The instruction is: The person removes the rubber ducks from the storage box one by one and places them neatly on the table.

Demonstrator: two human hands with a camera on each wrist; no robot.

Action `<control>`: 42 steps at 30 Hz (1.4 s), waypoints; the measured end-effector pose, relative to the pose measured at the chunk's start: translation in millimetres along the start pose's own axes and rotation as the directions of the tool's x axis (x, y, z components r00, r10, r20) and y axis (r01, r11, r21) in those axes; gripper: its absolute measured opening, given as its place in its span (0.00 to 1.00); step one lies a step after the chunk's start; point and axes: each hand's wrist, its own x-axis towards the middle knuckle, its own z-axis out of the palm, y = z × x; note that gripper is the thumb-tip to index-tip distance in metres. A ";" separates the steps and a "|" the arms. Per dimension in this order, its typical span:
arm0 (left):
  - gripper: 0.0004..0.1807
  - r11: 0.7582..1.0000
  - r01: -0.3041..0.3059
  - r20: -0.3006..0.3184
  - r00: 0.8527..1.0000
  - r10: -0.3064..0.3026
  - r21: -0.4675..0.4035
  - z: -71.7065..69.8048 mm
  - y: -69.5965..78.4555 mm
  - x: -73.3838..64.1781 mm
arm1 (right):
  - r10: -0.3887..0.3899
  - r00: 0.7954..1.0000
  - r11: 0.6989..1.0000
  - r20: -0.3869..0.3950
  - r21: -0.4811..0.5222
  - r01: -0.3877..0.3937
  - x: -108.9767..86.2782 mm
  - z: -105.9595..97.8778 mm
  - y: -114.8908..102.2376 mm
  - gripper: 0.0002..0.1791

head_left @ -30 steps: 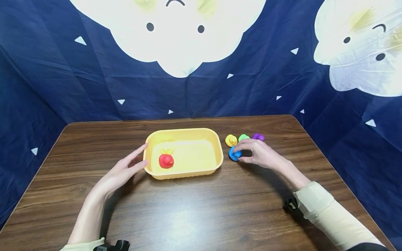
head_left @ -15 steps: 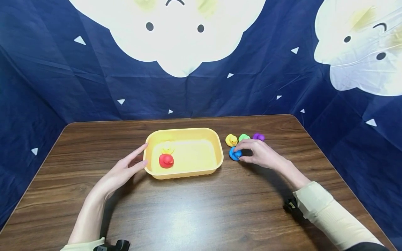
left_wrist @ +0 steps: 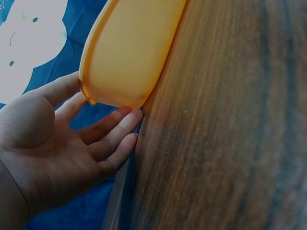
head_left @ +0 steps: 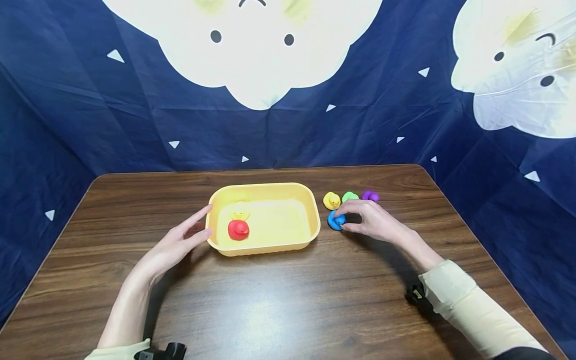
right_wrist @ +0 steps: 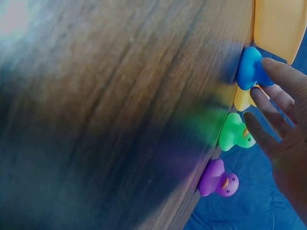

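A yellow plastic tray (head_left: 270, 249) rests on the wooden table. Inside, near its left end, sit a red rubber duck (head_left: 238, 230) and a yellow rubber duck (head_left: 240, 211). My left hand (head_left: 173, 250) touches the tray's left end with fairly straight fingers; in the left wrist view, the thumb is at the rim and other fingertips lie low by the base. Right of the tray, my right hand (head_left: 375, 220) pinches a blue rubber duck (head_left: 334, 220) between thumb and fingers, low at the tabletop. The right wrist view shows the blue duck (right_wrist: 249, 69) partly behind the thumb.
Behind the blue duck stand another yellow duck (head_left: 331, 200), a green duck (head_left: 349, 196) partly covered by my right hand, and a purple duck (head_left: 371, 196). A dark blue cloth (head_left: 288, 135) with white clouds hangs behind the table (head_left: 288, 300).
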 end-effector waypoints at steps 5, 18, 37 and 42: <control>0.39 1.000 -0.003 0.000 1.000 0.003 -0.007 -0.3 -0.1 0.2 | -0.005 1.000 1.000 -0.004 0.015 0.005 0.4 -0.3 0.6 0.18; 0.38 1.000 -0.002 0.003 1.000 0.002 -0.007 -0.5 -0.2 0.6 | 0.037 0.997 0.999 -0.060 0.013 -0.037 -2.2 -5.7 -0.8 0.18; 0.39 1.000 0.001 0.002 1.000 -0.001 0.008 -0.2 -0.3 0.2 | 0.036 0.946 0.999 -0.321 0.018 -0.032 8.7 -10.0 -8.3 0.16; 0.39 1.000 -0.001 -0.001 1.000 0.001 0.011 -0.5 -0.7 0.3 | 0.030 0.929 1.000 -0.369 0.012 -0.027 18.4 -7.9 -15.2 0.17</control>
